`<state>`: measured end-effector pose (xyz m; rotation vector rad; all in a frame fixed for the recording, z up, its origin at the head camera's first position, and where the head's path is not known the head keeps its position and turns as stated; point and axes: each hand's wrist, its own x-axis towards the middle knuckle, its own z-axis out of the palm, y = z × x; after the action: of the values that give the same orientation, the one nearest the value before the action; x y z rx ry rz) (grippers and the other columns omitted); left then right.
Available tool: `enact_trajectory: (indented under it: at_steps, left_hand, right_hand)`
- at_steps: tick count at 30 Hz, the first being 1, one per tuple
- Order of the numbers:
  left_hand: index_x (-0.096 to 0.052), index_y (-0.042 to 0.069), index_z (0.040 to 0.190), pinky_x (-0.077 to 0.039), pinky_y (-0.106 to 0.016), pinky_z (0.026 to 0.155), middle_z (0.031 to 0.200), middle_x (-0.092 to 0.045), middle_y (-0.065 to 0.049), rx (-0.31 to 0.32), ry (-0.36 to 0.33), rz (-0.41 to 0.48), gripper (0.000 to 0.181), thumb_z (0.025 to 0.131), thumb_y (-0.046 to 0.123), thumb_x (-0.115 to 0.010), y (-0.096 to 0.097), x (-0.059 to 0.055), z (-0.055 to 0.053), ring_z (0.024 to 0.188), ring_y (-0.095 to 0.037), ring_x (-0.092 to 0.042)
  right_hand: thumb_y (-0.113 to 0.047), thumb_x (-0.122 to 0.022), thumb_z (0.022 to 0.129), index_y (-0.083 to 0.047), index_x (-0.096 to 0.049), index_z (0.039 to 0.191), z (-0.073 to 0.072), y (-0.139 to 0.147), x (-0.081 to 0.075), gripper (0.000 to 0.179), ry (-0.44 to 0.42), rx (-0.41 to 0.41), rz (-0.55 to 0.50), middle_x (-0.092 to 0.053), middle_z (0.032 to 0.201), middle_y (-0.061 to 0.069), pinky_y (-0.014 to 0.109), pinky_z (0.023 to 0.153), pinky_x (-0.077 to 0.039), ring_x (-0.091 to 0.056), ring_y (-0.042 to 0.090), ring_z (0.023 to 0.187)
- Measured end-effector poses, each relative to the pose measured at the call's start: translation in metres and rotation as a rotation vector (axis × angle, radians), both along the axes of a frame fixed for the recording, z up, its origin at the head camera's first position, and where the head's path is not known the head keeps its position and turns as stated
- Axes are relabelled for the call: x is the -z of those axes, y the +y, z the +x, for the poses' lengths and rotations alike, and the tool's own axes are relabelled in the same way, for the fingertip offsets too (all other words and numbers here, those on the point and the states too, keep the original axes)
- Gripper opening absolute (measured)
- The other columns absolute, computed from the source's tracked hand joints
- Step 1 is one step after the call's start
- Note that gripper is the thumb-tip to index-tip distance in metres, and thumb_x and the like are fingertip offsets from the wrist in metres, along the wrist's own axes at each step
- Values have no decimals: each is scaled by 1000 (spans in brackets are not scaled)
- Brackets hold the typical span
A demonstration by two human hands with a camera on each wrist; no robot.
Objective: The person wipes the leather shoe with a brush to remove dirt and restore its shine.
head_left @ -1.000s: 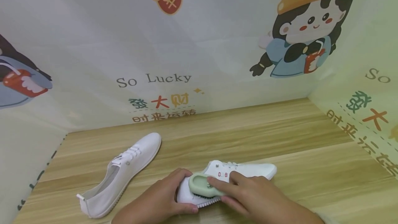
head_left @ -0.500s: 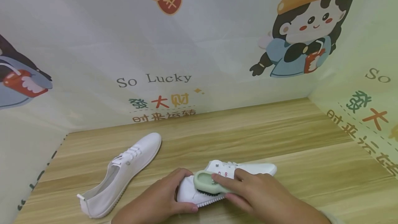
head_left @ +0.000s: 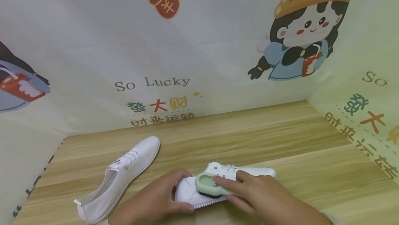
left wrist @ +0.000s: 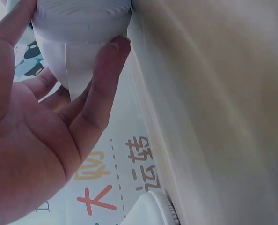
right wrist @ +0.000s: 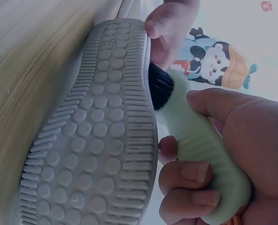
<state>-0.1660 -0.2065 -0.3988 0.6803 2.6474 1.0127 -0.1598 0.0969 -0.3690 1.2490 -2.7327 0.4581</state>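
A white lace-up shoe (head_left: pixel 187 191) lies tilted on its side, its toe toward the right. My left hand (head_left: pixel 156 197) grips its heel, and the left wrist view shows fingers (left wrist: pixel 99 89) curled about the heel end. In my right hand (head_left: pixel 258 193) is a pale green scrub brush (right wrist: pixel 202 145), the fingers wrapped around its handle. The black bristles (right wrist: pixel 160 86) press against the shoe's side, just below the red letters. The right wrist view shows the shoe's studded sole (right wrist: pixel 94 136). Part of the brush handle is hidden by my right hand in the head view.
Another white shoe (head_left: pixel 124 173) stands upright to the left, its toe pointing away to the back right. Both shoes are on a wood-grain surface (head_left: pixel 249 131). A printed cloth (head_left: pixel 218 44) with cartoon figures and lettering rises behind and at both sides.
The brush has slid a little to the right along the shoe's side, away from the heel. The left hand keeps its hold on the heel. The head view has shifted slightly.
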Motion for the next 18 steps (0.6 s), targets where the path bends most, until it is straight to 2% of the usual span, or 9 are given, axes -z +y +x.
enact_trajectory:
  at_steps: [6, 10, 18]
  left_hand:
    - [-57, 21, 125, -49, -23, 76, 103, -62, 11, 38, -17, 18, 64, 75, 52, -82, -3, 2, -10, 87, -2, -58]
    - [-58, 19, 125, -49, -22, 74, 102, -62, 11, 41, -24, 16, 65, 74, 52, -82, -4, 2, -13, 85, -3, -58]
    - [-57, 19, 125, -49, -22, 73, 101, -62, 10, 41, -28, 26, 66, 74, 53, -82, -3, 2, -15, 84, -4, -58]
  right_hand:
    - [-40, -54, 103, -37, -54, 142, -2, 3, 2, 39, 67, 5, 0, -54, 87, -9, 21, 55, -37, -37, 0, 60]
    - [-41, -54, 102, -38, -54, 142, -2, 5, 0, 40, 35, 28, 23, -53, 86, -10, 21, 56, -37, -37, 0, 61]
    - [-42, -55, 101, -37, -56, 141, -5, 11, -4, 40, 37, 34, 48, -56, 86, -8, 24, 54, -39, -39, 1, 60]
